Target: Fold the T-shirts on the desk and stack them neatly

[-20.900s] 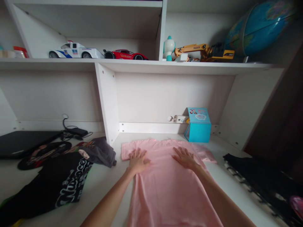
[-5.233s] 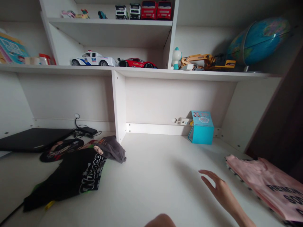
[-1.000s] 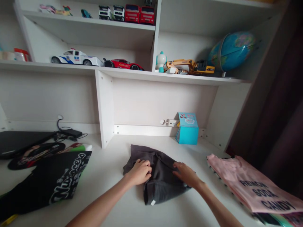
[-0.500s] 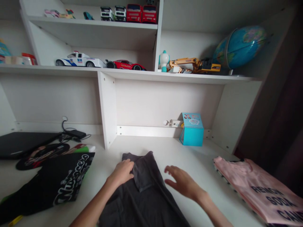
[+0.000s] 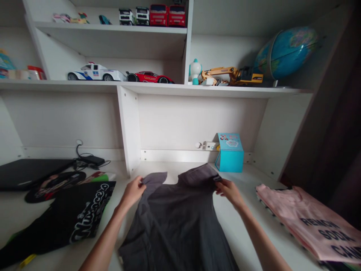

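A dark grey garment [image 5: 177, 218] lies spread on the white desk, its near part running out of the frame. Its far edge has two raised corners with a dip between them, somewhat like a sleeveless top; I cannot tell its exact kind. My left hand [image 5: 133, 192] pinches the far left corner between thumb and fingers. At the far right corner, my right hand [image 5: 229, 192] grips the cloth the same way. Between the two hands the fabric is pulled wide, with soft creases below.
On the left lie a black printed garment [image 5: 64, 214], a black laptop [image 5: 34, 171] and a power adapter [image 5: 93, 160]. A folded pink shirt [image 5: 307, 218] is at the right. Behind stands a blue desk calendar [image 5: 231, 160]. Shelves above hold toy vehicles and a globe [image 5: 293, 52].
My right hand, open and apart from the cloth before, now grips its right corner. My left hand has moved slightly left, and the garment's far edge has spread out wide.
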Demonstrator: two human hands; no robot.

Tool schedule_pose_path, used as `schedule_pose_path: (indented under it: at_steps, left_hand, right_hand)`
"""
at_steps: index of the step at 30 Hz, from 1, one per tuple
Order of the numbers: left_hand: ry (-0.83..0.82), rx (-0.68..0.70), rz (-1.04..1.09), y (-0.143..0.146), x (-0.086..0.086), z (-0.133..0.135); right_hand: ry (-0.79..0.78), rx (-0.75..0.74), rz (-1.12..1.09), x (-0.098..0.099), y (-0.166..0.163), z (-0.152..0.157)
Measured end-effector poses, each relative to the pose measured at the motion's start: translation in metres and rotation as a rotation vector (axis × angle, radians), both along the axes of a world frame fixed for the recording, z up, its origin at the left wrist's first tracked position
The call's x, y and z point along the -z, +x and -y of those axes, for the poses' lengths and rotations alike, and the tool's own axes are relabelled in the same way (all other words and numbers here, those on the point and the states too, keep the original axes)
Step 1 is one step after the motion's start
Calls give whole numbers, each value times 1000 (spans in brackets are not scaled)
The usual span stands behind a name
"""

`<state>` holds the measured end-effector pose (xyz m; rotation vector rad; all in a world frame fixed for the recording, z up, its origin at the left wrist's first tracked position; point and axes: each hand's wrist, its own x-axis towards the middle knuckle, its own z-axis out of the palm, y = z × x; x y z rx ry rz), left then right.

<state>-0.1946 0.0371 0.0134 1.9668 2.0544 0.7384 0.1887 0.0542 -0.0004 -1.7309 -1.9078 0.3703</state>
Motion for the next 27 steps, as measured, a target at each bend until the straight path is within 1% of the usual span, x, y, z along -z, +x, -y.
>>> schedule_pose_path:
  at_steps: [2,3,4,5,6,7,8,9,10,11,12,14,16,18,19,21,22,24,25,27]
  left_hand:
    - [-92,-193,-148,-9,-5,2]
    - [-119,-255,-214,-8,-8,3]
    - [-111,-290,-263,-4,-9,5]
    - [-68,-290,-294,5,-11,6]
    - [-10,-236,-307,16,-11,8]
    - [38,-122,-303,29,-10,9]
    - [53,29,-287,43,-7,10]
    - [19,180,-270,55,-3,11]
    - [-59,301,-259,65,3,12]
    - [-163,376,-256,73,10,11]
    - [-266,407,-259,78,18,10]
    - [-398,397,-270,81,33,4]
    - [-420,367,-269,83,42,-9]
    - [-391,321,-271,88,44,-26]
    - [-374,295,-273,92,42,-35]
    - [-330,260,-275,100,37,-50]
    - [-306,263,-275,102,34,-55]
    - [-251,320,-271,101,31,-56]
    - [-234,366,-269,97,31,-54]
    - [-243,459,-268,85,36,-45]
  right_hand:
    - [-14,147,49,2,33,4]
    - [-9,195,76,4,41,8]
    - [2,218,98,5,44,14]
    - [18,216,113,6,41,20]
    - [35,191,120,8,33,28]
    - [47,134,120,10,21,37]
    - [48,47,120,12,6,48]
    - [30,-48,128,15,-8,59]
    - [-17,-132,148,20,-22,70]
    - [-89,-193,182,25,-34,80]
    - [-168,-226,225,31,-42,88]
    - [-285,-227,299,40,-48,93]
    - [-295,-249,337,42,-42,79]
    - [-262,-277,359,34,-32,49]
    - [-254,-269,370,27,-28,33]
    - [-230,-217,383,13,-24,7]
    - [-207,-196,382,8,-24,1]
    - [-140,-193,369,4,-29,5]
    - [-108,-224,350,7,-33,15]
    - [-103,-307,316,18,-40,42]
